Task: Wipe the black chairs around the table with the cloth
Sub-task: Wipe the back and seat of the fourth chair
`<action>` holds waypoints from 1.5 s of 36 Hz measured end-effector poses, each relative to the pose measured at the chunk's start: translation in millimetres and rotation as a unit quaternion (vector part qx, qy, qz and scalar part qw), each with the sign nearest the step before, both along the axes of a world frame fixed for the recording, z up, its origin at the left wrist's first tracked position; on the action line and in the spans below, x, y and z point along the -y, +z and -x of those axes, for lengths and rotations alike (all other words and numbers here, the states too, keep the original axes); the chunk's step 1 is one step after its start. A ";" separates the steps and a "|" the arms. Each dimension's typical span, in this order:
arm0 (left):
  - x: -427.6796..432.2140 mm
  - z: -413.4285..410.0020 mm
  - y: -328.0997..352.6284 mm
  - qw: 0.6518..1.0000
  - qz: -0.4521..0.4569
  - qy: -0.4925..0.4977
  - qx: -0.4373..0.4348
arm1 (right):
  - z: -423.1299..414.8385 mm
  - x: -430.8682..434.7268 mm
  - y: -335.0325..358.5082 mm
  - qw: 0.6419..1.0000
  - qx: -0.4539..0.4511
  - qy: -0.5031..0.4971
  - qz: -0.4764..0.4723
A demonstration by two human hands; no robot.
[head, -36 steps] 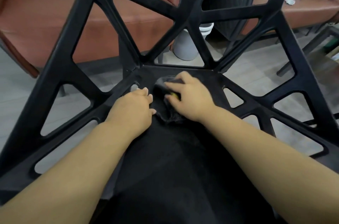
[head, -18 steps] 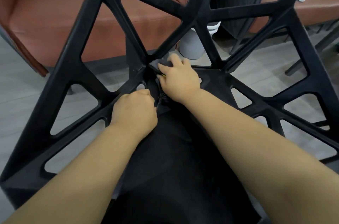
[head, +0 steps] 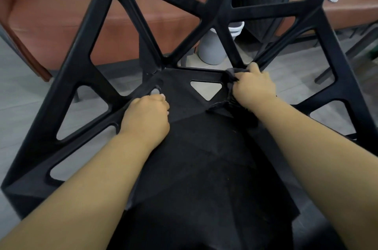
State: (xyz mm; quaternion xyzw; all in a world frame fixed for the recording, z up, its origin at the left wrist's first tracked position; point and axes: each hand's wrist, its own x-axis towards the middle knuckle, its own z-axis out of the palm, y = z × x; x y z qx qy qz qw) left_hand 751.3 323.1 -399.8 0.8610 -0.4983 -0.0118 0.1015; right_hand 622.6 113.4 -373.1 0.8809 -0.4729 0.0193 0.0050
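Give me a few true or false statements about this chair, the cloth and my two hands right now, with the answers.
1. The right hand grips the dark cloth. True.
2. The cloth is at the seat's front edge. False: it is at the rear right of the seat of the black chair, by the backrest.
3. The left hand also holds the cloth. False: it rests on the seat, apart from the cloth.
4. A grey bin stands on the floor behind the chair. True.

You will find no text, label, brand, number or sign that can be read here, neither on the chair (head: 196, 168) nor on anything else in view.
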 end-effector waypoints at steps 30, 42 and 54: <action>-33.7 51.8 18.0 0.988 -0.139 -0.061 -0.034 | 99.0 -138.1 14.9 0.983 -0.013 0.107 -0.150; -88.6 83.0 65.6 0.957 -0.249 -0.059 -0.136 | 124.8 -182.7 44.9 0.965 -0.050 0.085 -0.244; -98.7 120.4 167.3 0.900 -0.362 -0.116 -0.214 | 180.9 -185.1 124.1 0.930 0.031 -0.046 -0.363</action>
